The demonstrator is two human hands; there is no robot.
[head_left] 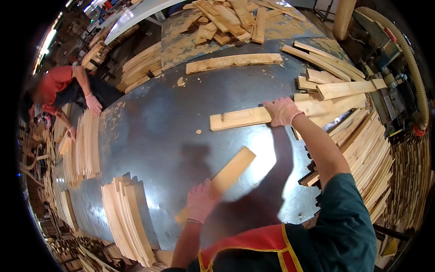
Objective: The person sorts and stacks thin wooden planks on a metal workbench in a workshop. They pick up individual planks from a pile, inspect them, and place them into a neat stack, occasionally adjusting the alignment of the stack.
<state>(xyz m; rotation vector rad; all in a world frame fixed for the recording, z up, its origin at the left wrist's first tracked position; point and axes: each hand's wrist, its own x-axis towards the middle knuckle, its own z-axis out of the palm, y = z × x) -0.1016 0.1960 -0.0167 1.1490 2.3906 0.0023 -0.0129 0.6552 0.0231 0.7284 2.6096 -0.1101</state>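
1. Over the broad grey metal tabletop [167, 109], I'd say the sound approach is to give each board open surface and turn it clear of its neighbours.
2. The long pale wooden plank [239, 119] lies crosswise beyond the wearer, its right end reaching toward the piled boards. The pink-gloved right hand [283, 111] lies over it; I cannot tell whether it pinches the edges. Even pressure near the middle seems best.
3. The short tan wooden plank [233, 170] slants across the near middle, under the pink-gloved left hand [202, 199]. That hand is closed over the plank near its lower end, though blur hides the fingertips. A grip nearer the centre would probably balance better.
4. Counting, largest first: one tabletop; one co-worker in a red shirt [63, 84], both gloved hands showing; one tangled heap of pale offcut boards [222, 20] at the far end, too jumbled to number.
5. One upright-edged bundle of pale slats [124, 220] at near left, packed too tightly to count.
6. Three separate planks mid-table: the two handled, plus a rough-edged pale plank [233, 62] farther off.
7. Two larger wood chips [181, 82]; the crumbs defy counting.
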